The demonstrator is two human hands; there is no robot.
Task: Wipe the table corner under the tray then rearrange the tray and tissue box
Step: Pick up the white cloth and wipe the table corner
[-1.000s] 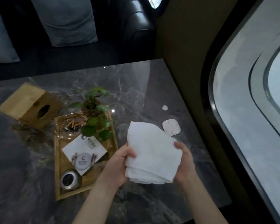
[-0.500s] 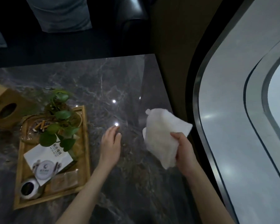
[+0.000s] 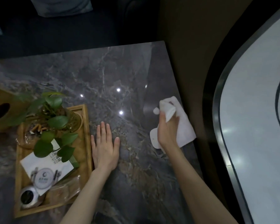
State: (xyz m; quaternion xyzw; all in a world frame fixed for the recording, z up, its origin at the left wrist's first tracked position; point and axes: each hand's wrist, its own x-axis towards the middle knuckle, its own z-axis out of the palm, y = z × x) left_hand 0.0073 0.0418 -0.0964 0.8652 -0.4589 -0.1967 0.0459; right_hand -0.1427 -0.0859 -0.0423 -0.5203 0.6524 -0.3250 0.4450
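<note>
A wooden tray lies on the dark marble table at the left, carrying a green plant, a glass ashtray, a white card and a round metal tin. The wooden tissue box stands beyond the tray at the far left edge of view. My left hand rests flat and open on the table just right of the tray. My right hand grips a white cloth and presses it on the table near the right edge.
A small white device and a small white disc lie on the table beside the cloth. A curved wall panel runs along the right. Dark seats with a cushion stand beyond the table's far edge.
My left hand let go of the cloth and came down flat on the table. My right hand carried the cloth right and lowered it onto the table by the white device.
</note>
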